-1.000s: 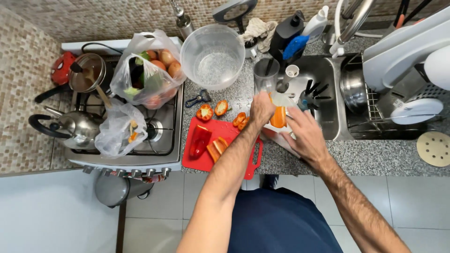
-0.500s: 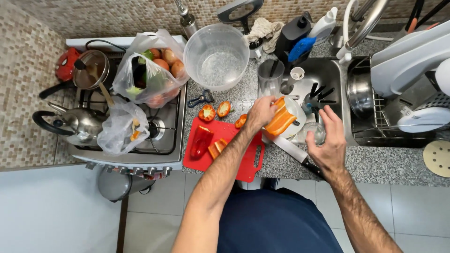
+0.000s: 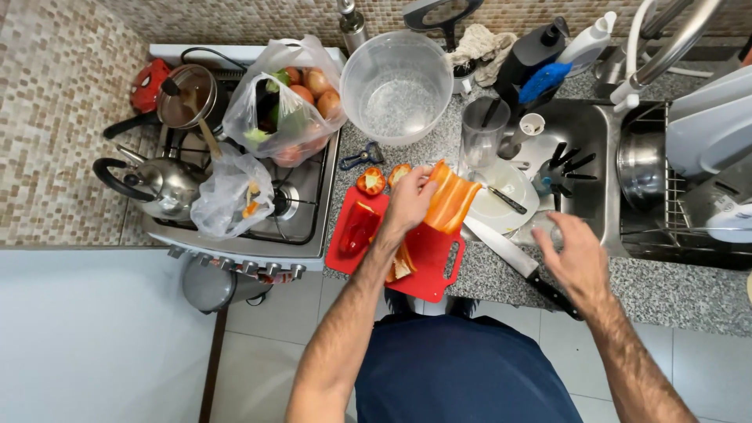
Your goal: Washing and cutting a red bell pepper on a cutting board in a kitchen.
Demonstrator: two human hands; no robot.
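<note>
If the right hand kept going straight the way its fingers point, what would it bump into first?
Probably the clear glass lying at the sink's edge, right by the right hand fingertips. Past it come the white plate and the sink. Height is hard to judge from above.

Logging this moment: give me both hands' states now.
Left hand: closed on the orange pepper piece.
Right hand: open, holding nothing, above the knife.

A: What does the person wear?

B: A dark navy top, seen from above, below the red cutting board (image 3: 427,270).

A: Sleeves?

B: None reach the forearms; both are bare and hairy.

A: Anything on the left hand (image 3: 407,205) or right hand (image 3: 578,254)?

B: 2 bare hands; no gloves, rings or watch show.
</note>
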